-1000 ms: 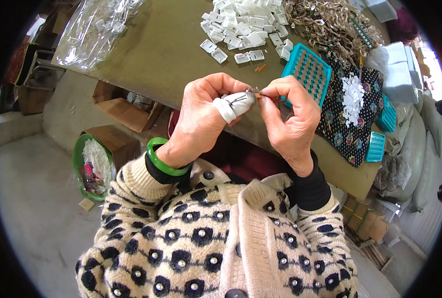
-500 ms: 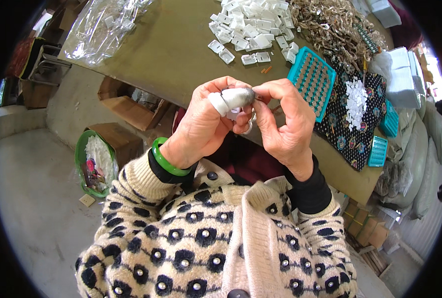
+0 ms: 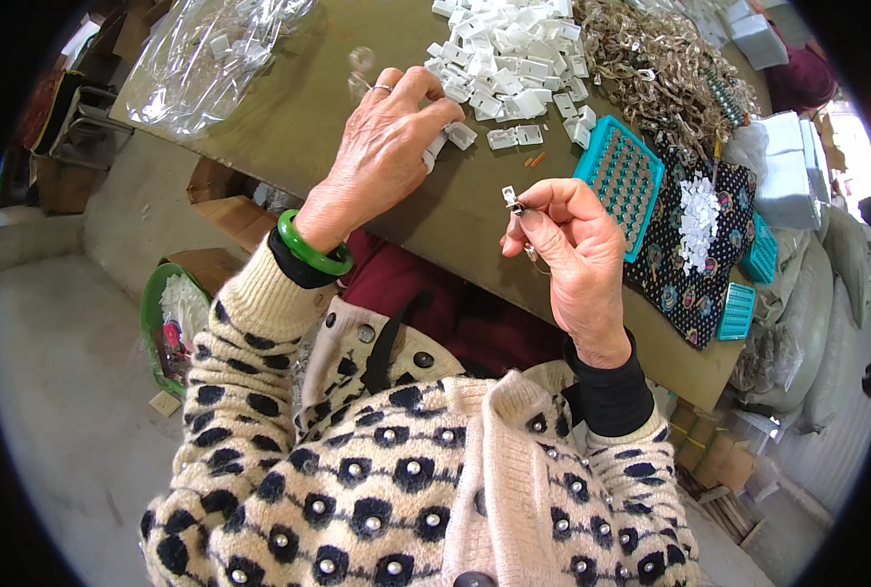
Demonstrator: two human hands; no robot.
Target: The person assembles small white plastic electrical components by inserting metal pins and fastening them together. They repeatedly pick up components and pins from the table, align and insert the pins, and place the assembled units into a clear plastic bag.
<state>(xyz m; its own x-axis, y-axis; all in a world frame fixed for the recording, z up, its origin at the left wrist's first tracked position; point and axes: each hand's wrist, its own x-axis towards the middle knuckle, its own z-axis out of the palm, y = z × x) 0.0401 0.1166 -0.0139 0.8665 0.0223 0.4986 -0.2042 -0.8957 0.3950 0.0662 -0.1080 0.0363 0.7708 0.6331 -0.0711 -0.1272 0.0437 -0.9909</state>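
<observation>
My left hand [image 3: 387,137] is over the table, its fingers curled and their tips hidden, so I cannot make out what they hold. A white wrap shows on one of its digits. A blurred, see-through looped piece [image 3: 361,61] appears just beyond the ringed finger. Close to the hand's right side lies a small white plastic case [image 3: 460,135], at the edge of a pile of such cases [image 3: 514,59]. My right hand [image 3: 573,245] pinches a small metal piece with a white tag [image 3: 510,196] between thumb and forefinger; a thin wire or thread hangs below.
A teal tray of round pieces [image 3: 619,181] stands right of my right hand, beside a dark patterned cloth [image 3: 670,284] bearing white bits [image 3: 698,225]. Tangled brownish strands [image 3: 651,68] lie at the far right, clear plastic [image 3: 210,64] at the far left. A green basket [image 3: 152,323] is on the floor.
My hands were together, working on a small thing between the fingertips. They have separated: the left has moved up and left over the table, the right slightly down, keeping the small piece.
</observation>
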